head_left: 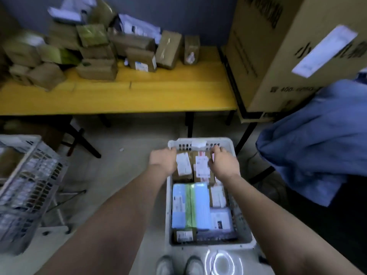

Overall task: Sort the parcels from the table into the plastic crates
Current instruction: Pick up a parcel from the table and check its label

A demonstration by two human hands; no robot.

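A white plastic crate (pixel 198 143) stands on the floor in front of my feet, packed with parcels. At its far end two brown boxes with white labels lie side by side, the left box (pixel 183 165) and the right box (pixel 202 166). My left hand (pixel 161 160) grips the left box's outer far corner, fingers curled by the crate rim. My right hand (pixel 223 162) curls round the right box's outer edge, thumb on its label. Nearer me in the crate lies a blue-and-green wrapped parcel (pixel 190 205). More brown parcels (pixel 95 54) are heaped on the yellow table (pixel 139 96).
A second white crate (pixel 29 175) holding parcels sits on a stand at the left. A tall cardboard box (pixel 288 46) and a blue cloth (pixel 317 139) stand to the right. Black table legs (pixel 189 124) rise just behind the floor crate.
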